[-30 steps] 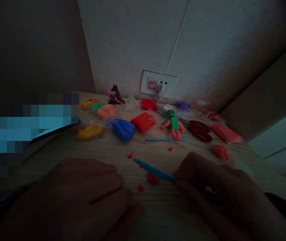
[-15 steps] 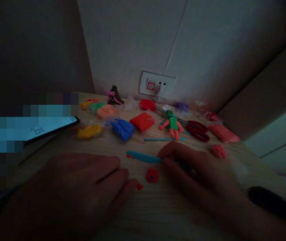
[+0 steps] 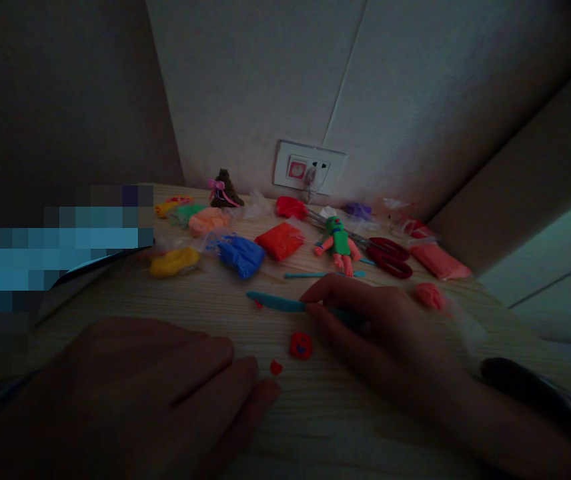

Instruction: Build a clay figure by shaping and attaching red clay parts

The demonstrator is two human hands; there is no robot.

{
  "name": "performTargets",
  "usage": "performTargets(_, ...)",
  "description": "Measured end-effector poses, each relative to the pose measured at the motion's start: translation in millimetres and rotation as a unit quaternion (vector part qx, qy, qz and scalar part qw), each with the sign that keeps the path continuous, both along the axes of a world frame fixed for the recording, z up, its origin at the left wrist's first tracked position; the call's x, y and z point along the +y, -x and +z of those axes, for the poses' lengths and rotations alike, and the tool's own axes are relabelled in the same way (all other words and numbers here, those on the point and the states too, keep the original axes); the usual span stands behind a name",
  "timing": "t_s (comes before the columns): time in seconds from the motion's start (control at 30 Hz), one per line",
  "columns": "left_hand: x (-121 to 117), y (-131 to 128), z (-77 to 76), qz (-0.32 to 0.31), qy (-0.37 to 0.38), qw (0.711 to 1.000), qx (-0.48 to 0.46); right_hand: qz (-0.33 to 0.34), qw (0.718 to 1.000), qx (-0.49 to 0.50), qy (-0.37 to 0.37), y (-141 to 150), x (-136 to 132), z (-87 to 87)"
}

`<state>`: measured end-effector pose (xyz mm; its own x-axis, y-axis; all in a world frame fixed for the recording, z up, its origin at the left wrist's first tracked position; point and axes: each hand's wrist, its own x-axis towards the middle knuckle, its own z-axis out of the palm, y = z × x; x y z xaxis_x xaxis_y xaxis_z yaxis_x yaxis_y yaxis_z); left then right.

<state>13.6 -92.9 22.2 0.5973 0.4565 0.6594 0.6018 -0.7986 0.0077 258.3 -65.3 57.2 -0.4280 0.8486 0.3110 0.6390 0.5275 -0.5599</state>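
Between thumb and fingers, my right hand holds a teal plastic clay knife, its blade pointing left just above the tabletop. A tiny red clay scrap lies under the blade near its tip. Below the knife sits a small red clay lump with blue marks on its top. My left hand rests at the lower left, back upward, fingers stretched out and holding nothing visible. Close to its fingertips lies another small red clay piece, apart from the hand.
Behind the hands lie bags of blue clay, red clay and yellow clay, a green-and-pink clay figure, red-handled scissors and a thin teal tool. Pink clay lies right. A wall socket is behind.
The view has shifted slightly. My left hand has drawn back a little from the small red piece, which now shows fully. The knife has lifted slightly away from the red lump.
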Motion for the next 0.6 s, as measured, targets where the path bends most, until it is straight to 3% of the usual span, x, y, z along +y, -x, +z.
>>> performTargets(0.33, -1.0, -0.8, -4.5, 0.007, 0.01, 1.0, 0.002, -0.014, 0.994, -0.03, -0.105, -9.7, -4.4, -11.7)
performTargets(0.6, 1.1, -2.3, -5.6, 0.002, 0.007, 1.0, 0.025, 0.009, 0.985, -0.102, -0.142, -12.8, 1.7, -0.7)
